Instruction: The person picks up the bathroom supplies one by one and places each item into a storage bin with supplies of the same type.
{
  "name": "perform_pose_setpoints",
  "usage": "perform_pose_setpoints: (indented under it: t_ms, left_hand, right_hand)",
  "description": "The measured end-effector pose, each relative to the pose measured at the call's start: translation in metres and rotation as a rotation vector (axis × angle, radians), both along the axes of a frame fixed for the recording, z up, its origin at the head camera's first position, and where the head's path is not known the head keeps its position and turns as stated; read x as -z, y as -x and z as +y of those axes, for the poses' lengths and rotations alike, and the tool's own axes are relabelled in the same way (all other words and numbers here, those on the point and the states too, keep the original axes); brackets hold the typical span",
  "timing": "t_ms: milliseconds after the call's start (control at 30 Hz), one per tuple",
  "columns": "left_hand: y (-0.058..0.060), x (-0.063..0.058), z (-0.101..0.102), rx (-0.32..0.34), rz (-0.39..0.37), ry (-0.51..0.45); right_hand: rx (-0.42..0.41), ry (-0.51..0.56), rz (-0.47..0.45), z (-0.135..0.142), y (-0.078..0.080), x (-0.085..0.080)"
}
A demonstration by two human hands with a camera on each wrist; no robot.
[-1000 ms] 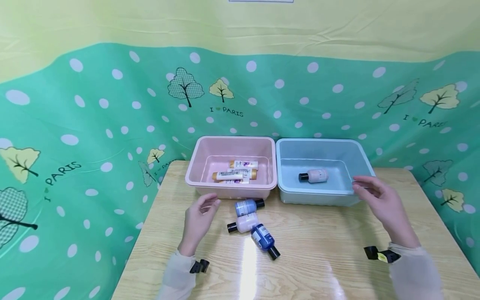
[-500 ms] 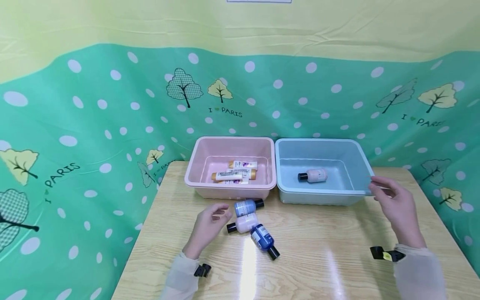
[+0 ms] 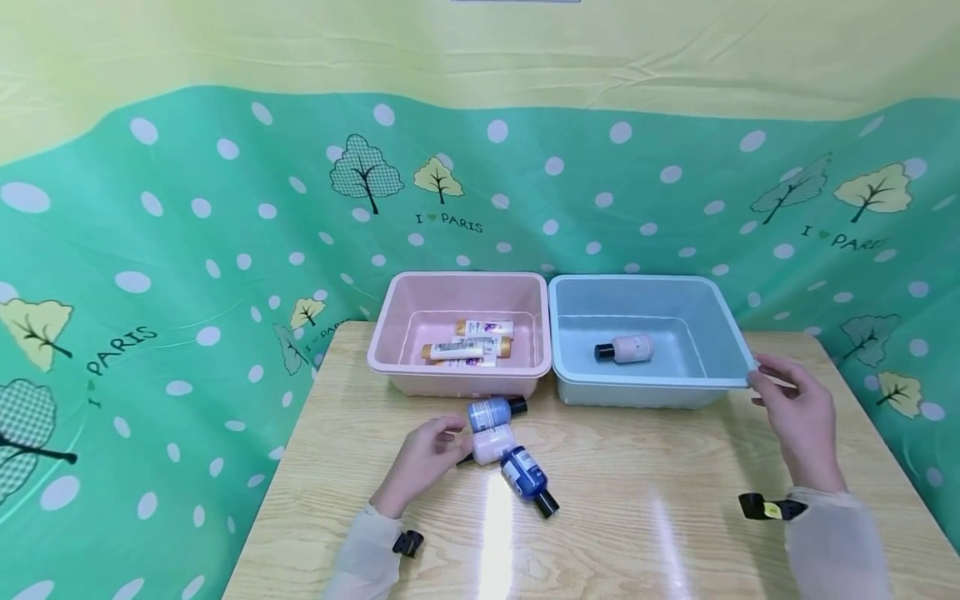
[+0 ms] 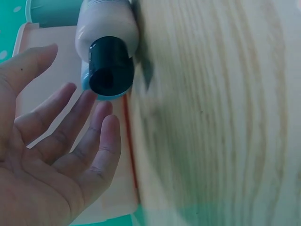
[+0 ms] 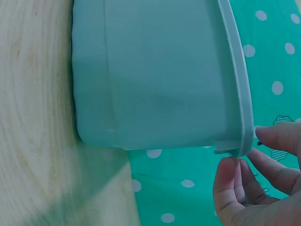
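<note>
My left hand (image 3: pixel 422 460) reaches over the table beside a lying pale pink bottle (image 3: pixel 492 444). In the left wrist view its fingers are spread and loosely bent, just short of the bottle's black cap (image 4: pixel 112 66). A light blue bottle (image 3: pixel 489 413) lies behind the pink one and a dark blue bottle (image 3: pixel 523 472) in front; all three have black caps. My right hand (image 3: pixel 801 417) is at the near right corner of the blue bin (image 3: pixel 645 382). Its loosely bent fingertips touch or nearly touch the rim (image 5: pixel 242 108). Another pale pink bottle (image 3: pixel 632 349) lies inside that bin.
Left of the blue bin, side by side with it, stands a pink bin (image 3: pixel 459 370). Several white tubes (image 3: pixel 457 352) with gold caps lie in it. Both bins stand at the back of the wooden table (image 3: pixel 622 492), against a green dotted cloth (image 3: pixel 262 183).
My left hand has come down and right to the cap of the pink bottle on the table. The right hand has slid right along the blue bin's front to its corner.
</note>
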State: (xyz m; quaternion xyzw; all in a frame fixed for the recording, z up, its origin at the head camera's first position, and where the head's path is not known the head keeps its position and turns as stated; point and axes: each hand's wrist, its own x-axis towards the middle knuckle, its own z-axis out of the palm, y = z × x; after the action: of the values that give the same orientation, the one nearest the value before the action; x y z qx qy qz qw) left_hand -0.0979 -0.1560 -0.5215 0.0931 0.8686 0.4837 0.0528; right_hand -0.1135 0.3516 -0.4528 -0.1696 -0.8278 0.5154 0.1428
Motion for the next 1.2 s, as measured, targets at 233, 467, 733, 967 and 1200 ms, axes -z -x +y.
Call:
perform_pose_setpoints:
  t_ms: [233, 467, 733, 967, 1200]
  left_hand:
    - [0.000, 0.005, 0.001, 0.022, -0.012, 0.027]
    - [0.001, 0.012, 0.002, 0.051, -0.031, 0.033]
    - [0.003, 0.017, 0.002, 0.073, -0.045, 0.032]
    - [0.003, 0.022, -0.001, 0.101, -0.082, -0.003]
    - [0.005, 0.030, -0.007, 0.110, -0.118, -0.045]
  right_hand:
    - [-0.019, 0.096, -0.022, 0.003, 0.000, 0.007]
    - [-0.050, 0.382, 0.013, 0.006, 0.000, 0.013]
    - [-0.098, 0.599, 0.102, 0.008, -0.001, 0.017]
    - [-0.082, 0.622, 0.104, 0.006, 0.000, 0.017]
    - [-0.072, 0.635, 0.097, 0.006, 0.000, 0.018]
